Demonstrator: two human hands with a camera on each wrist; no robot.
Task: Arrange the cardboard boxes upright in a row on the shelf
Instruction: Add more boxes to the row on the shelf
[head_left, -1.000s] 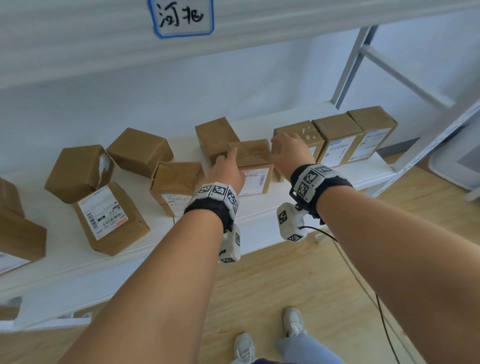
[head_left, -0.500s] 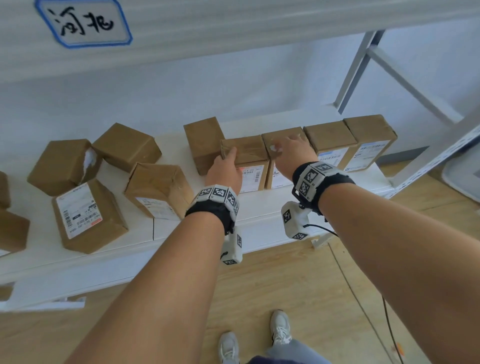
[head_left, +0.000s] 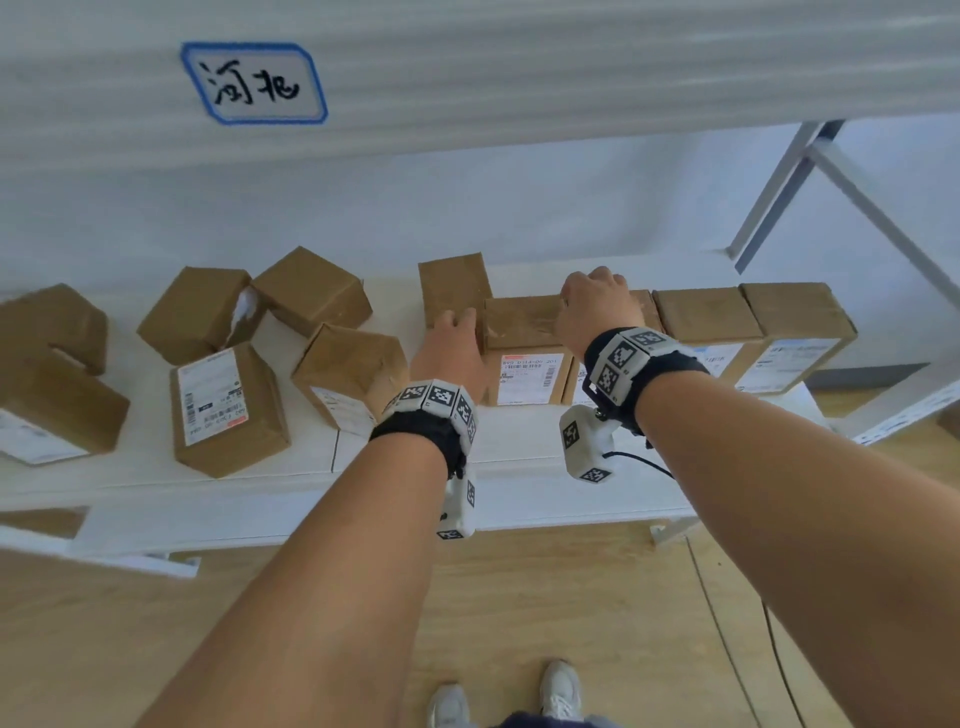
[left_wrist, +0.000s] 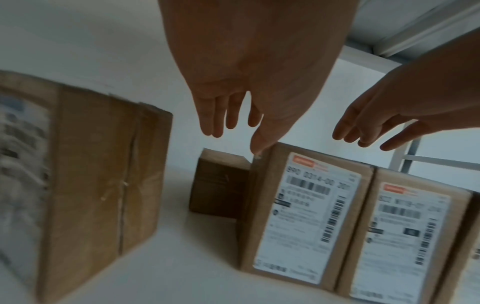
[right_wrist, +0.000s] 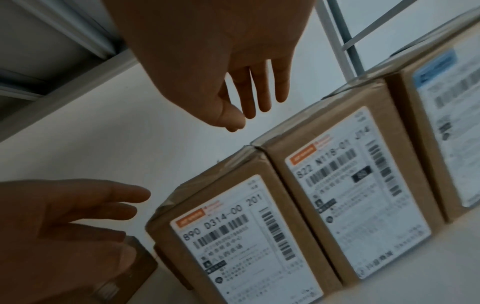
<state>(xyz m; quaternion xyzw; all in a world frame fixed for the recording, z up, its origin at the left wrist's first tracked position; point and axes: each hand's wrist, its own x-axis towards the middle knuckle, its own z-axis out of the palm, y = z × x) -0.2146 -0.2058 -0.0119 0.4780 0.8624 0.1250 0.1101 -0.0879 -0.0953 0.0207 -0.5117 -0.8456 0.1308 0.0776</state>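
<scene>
Several brown cardboard boxes stand upright in a row on the right of the white shelf (head_left: 519, 467), white labels facing me. The leftmost of the row is the box labelled 890 D314 (head_left: 524, 358) (left_wrist: 303, 207) (right_wrist: 241, 242); beside it stands the box labelled 822 (right_wrist: 345, 197) (left_wrist: 405, 232). My left hand (head_left: 457, 325) (left_wrist: 228, 121) hovers at the 890 box's top left corner, fingers straight, thumb tip touching the edge. My right hand (head_left: 592, 296) (right_wrist: 257, 102) hangs above the seam between those two boxes, fingers loose, holding nothing.
One box (head_left: 454, 288) stands behind the row's left end. Loose boxes lie at angles on the left: one (head_left: 350, 374) close to my left wrist, one flat with its label up (head_left: 228, 410), and others (head_left: 202, 312) further left. An upper shelf (head_left: 519, 78) hangs overhead.
The 890 box has slid right against the row. My left hand has come off its side and both hands now have their fingers spread free above the boxes.
</scene>
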